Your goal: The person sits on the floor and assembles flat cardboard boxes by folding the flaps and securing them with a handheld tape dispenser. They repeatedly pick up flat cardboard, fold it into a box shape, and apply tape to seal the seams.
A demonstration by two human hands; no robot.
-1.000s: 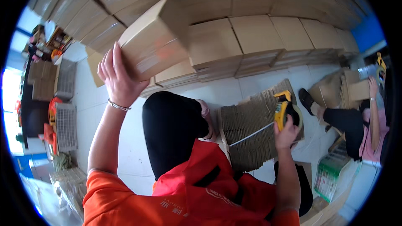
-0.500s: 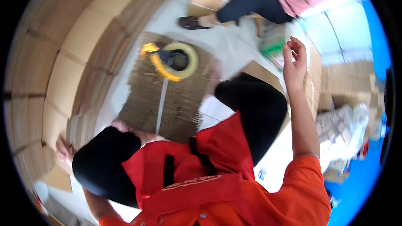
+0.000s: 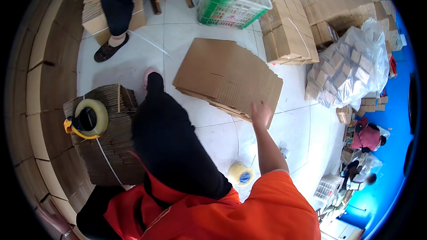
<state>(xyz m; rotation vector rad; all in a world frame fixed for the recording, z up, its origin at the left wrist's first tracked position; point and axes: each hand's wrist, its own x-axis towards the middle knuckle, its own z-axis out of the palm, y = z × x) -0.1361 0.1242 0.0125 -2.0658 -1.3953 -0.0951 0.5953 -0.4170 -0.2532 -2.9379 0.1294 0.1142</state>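
Observation:
My right hand (image 3: 261, 114) reaches to the near right edge of a fanned stack of flattened cardboard boxes (image 3: 204, 64) on the floor. Its fingers look spread over the cardboard edge, slightly blurred. At the lower left, my left hand (image 3: 54, 218) rests beside the wall of stacked cartons (image 3: 42, 131), fingers stretched and apart, holding nothing. To the left of my leg, a strapped bundle of flattened cardboard (image 3: 118, 155) bears a tape dispenser (image 3: 70, 126) with a yellow handle and a wide tape roll.
A yellowish tape roll (image 3: 240, 174) lies on the white tiled floor near my right arm. Beyond are a green and white crate (image 3: 231, 15), stacked cartons (image 3: 287, 40) and a clear bag of small boxes (image 3: 344, 69). A co-worker's leg (image 3: 118, 6) is at the upper left.
My view has swung right, bringing the fanned cardboard stack into full sight. My right hand has come down from mid-air to that stack's edge. My left hand stays beside the cartons.

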